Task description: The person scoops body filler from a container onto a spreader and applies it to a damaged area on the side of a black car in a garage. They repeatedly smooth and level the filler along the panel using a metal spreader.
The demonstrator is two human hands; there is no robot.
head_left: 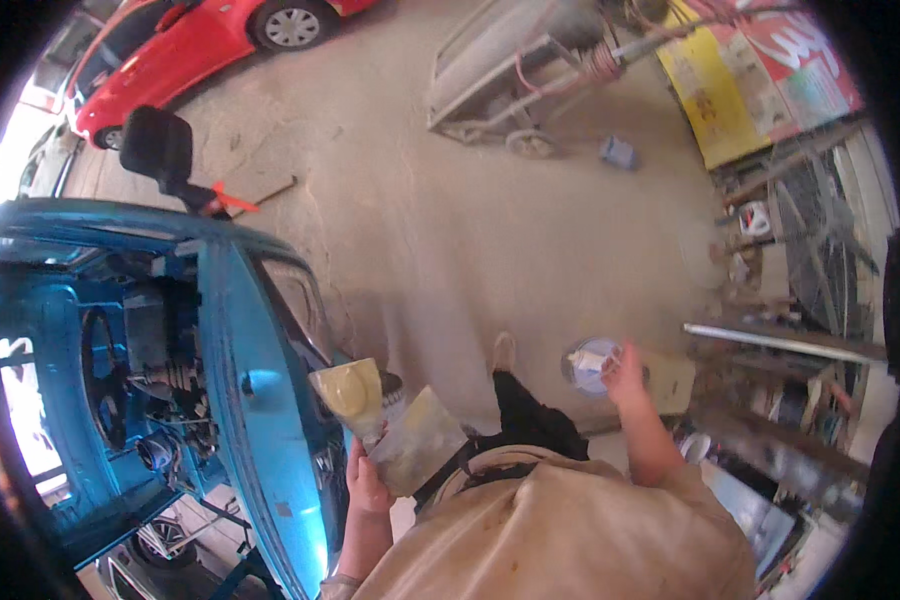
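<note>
Tan shirt foremost! Left hand near blue door grips putty spreader; right hand, farther off, pinches white tube.

Taking twelve as straight ahead of the worker, I see a pale yellow, flared piece at ten o'clock, wide end outward, narrowing toward the left hand. Beside it, that hand grips a flat, greyish-green sheet, smeared yellowish and tilted. At one o'clock, the right hand holds a small white object, blurred, above a round, pale blue-grey container.
</note>
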